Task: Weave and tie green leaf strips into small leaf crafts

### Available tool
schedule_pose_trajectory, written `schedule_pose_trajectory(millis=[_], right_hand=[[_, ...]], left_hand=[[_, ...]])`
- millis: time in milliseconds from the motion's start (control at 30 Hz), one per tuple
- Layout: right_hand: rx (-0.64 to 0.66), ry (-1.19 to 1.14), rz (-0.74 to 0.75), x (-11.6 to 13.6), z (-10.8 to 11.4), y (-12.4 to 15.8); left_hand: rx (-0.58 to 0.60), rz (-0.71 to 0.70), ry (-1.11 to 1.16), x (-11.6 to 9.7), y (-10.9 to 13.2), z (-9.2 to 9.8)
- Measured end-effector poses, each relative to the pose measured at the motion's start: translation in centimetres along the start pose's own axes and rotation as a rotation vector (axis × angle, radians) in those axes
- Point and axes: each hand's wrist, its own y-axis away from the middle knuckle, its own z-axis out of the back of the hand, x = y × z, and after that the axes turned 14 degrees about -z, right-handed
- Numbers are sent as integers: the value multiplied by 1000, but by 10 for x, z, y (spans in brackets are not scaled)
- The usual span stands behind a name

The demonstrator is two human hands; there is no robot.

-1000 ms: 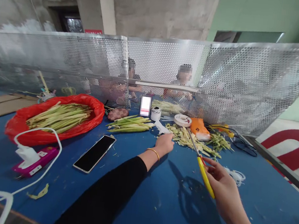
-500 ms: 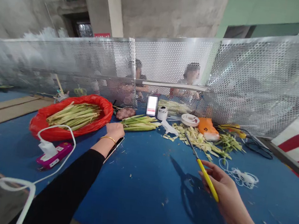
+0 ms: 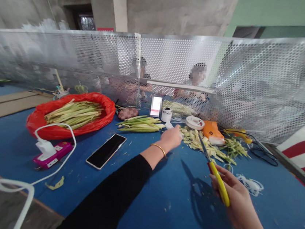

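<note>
My right hand holds a pair of scissors by its yellow handles, the dark blades pointing up and left over the table. My left hand, with a gold bangle at the wrist, reaches across the middle. Its fingers look curled over a crumpled white piece, and their tips are hidden. Left of this hand lies a bundle of pale green stalks. Pale cut leaf scraps are heaped just to its right, beneath the scissor tips.
A red plastic-lined basin of stalks, a phone and a purple power strip with a white cable are at left. A tape roll, an orange packet and white string are at right. People sit behind the perforated screen.
My left hand has moved right, from the stalk bundle's left end to the white piece by the scraps, uncovering the phone. The scissors, still in my right hand, have shifted slightly right.
</note>
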Motion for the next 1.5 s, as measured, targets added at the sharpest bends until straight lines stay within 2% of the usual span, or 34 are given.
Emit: schedule_pose_trajectory(millis=[67, 167, 233, 333, 400, 467, 567, 767, 933, 1067, 1200, 1333, 1400, 1500], right_hand=[[-8, -23, -14, 2, 2, 1], [13, -40, -18, 2, 2, 4], [34, -35, -25, 1, 0, 7], [51, -20, -44, -1, -3, 11], [67, -8, -49, -3, -5, 13], [88, 9, -45, -4, -6, 14], [108, 37, -40, -7, -8, 14], [154, 109, 10, -15, -8, 7], [150, 60, 27, -11, -8, 6], [125, 19, 31, -3, -7, 7], [114, 10, 69, 0, -2, 2], [61, 102, 113, 3, 3, -6], [13, 210, 136, 4, 6, -9], [-42, 507, 226, 1, 5, -9]], left_hand=[[49, -48, -25, -15, 15, -3], [106, -71, -70, -12, 67, 8], [158, -32, -170, 3, 113, 20], [234, 152, -356, 34, 178, 35], [240, 245, -441, 53, 206, 40], [252, 257, -467, 67, 218, 40], [241, 236, -477, 81, 205, 34], [211, 300, -468, 88, 135, 10], [195, 181, -369, 59, 78, -34], [86, 120, -256, 31, 31, -73], [0, 52, -127, 16, -16, -97], [-32, -57, -21, 14, -45, -97], [-120, -42, 16, 17, -46, -89], [-310, 84, 33, 25, -30, -66]])
